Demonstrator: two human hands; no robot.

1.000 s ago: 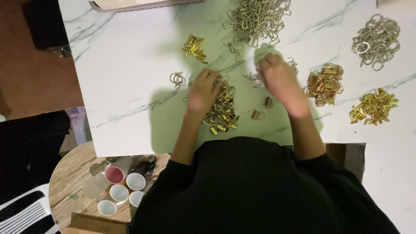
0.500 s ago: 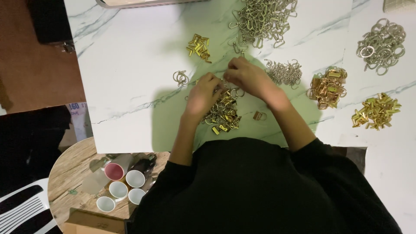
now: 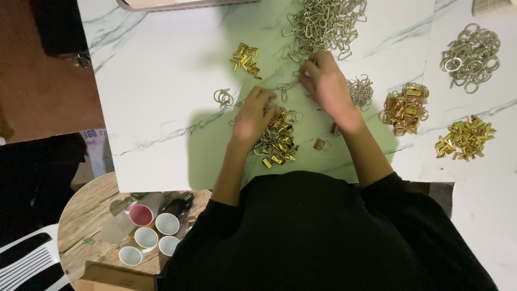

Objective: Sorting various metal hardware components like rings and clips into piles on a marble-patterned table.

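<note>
Moved since half a second ago: right hand [image 3: 328,89] shifted up the surface toward the silver clasp heap [image 3: 326,21]; left hand [image 3: 253,116] held in place over the gold and silver hardware pile [image 3: 276,141]. Silver swivel clasp [image 3: 283,91]: lying flat between the two hands, long axis running up-down the surface, loop end toward the heap. Left fingers [image 3: 265,99]: curled loosely beside the clasp; grasp or mere touch, cannot tell. Right fingers [image 3: 308,73]: bent downward at the heap's lower edge; contents hidden, cannot tell. Outward: small silver rings [image 3: 223,98] left; gold clips [image 3: 245,58] above; ball chain [image 3: 362,90], gold buckles [image 3: 405,108] right. White marble-patterned surface [image 3: 161,81] beneath.
</note>
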